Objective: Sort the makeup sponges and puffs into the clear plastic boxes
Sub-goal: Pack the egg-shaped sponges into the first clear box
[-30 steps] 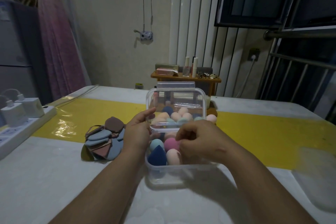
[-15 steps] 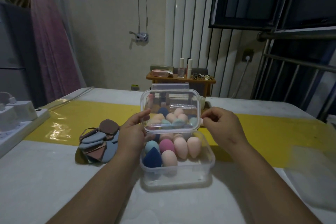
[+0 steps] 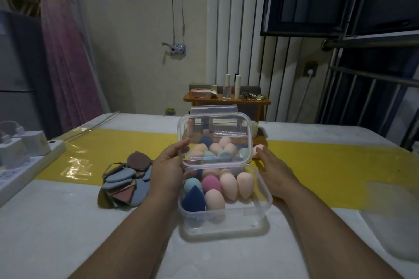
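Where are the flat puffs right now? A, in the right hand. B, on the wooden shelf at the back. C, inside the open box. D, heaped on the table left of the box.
D: the puffs lie in a heap on the table, left of the box, which holds egg-shaped sponges.

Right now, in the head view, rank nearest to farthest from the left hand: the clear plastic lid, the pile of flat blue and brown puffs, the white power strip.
1. Clear plastic lid: left hand grips its left edge.
2. Pile of flat puffs: just left of it.
3. White power strip: far left.
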